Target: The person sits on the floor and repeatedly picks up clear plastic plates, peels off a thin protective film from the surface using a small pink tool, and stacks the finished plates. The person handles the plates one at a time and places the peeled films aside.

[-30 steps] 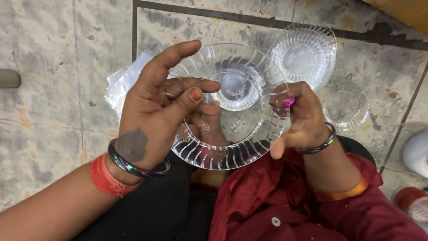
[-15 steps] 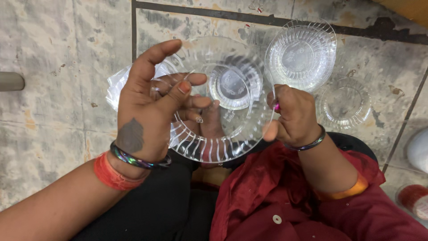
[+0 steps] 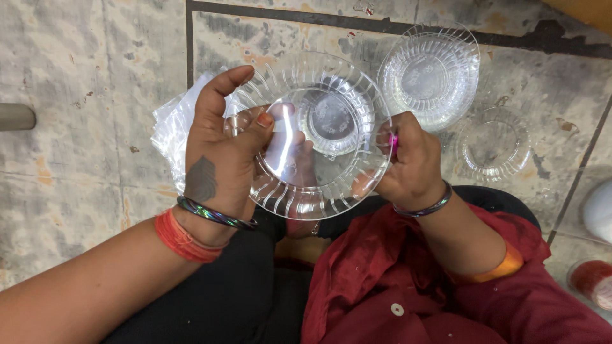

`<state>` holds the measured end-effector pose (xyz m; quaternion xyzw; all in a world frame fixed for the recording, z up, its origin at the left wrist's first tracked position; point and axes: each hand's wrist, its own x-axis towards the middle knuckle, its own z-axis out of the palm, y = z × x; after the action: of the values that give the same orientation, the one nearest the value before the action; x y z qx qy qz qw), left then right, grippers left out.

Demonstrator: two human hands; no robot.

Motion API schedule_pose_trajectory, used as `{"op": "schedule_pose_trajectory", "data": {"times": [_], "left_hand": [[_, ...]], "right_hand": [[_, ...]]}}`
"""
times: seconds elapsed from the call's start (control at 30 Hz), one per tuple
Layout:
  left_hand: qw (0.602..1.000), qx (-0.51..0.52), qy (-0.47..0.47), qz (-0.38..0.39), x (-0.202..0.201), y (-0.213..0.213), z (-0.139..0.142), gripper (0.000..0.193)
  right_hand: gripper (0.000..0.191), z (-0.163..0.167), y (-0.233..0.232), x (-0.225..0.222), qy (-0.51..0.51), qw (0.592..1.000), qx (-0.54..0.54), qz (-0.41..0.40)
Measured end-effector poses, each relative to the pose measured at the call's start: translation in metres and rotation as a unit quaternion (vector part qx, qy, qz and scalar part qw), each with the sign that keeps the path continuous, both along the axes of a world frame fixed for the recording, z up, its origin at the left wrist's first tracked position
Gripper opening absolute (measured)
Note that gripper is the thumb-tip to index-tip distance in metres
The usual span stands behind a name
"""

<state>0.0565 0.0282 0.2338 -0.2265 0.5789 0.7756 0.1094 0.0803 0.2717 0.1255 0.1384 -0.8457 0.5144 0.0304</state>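
Left hand (image 3: 220, 159) and right hand (image 3: 408, 165) each hold a tight grip on opposite rims of a clear ribbed plastic plate (image 3: 312, 137), raised above the lap. On the tiled floor (image 3: 83, 159): stacked clear plastic bowls (image 3: 430, 73), one smaller clear bowl (image 3: 494, 143), crumpled clear plastic wrap (image 3: 172, 130).

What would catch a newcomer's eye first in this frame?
The clear ribbed plastic plate at centre, held up by its rim between the left hand and the right hand. Behind it on the stone floor, upper right, sit two more clear dishes: a larger bowl and a smaller one. A crumpled clear bag lies behind the left hand.
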Motion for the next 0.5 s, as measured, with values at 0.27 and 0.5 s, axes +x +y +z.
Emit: {"op": "schedule_pose_trajectory", "data": {"times": [0.27, 0.5], "left_hand": [[0.999, -0.028, -0.014, -0.004, -0.004, 0.0, 0.002, 0.055], [0.999, -0.043, -0.011, -0.008, -0.005, 0.0, -0.002, 0.052]], "right_hand": [[0.058, -0.008, 0.01, -0.012, -0.001, 0.997, 0.031, 0.064], [0.085, 0.003, 0.003, -0.008, -0.027, 0.996, -0.038, 0.073]]}}
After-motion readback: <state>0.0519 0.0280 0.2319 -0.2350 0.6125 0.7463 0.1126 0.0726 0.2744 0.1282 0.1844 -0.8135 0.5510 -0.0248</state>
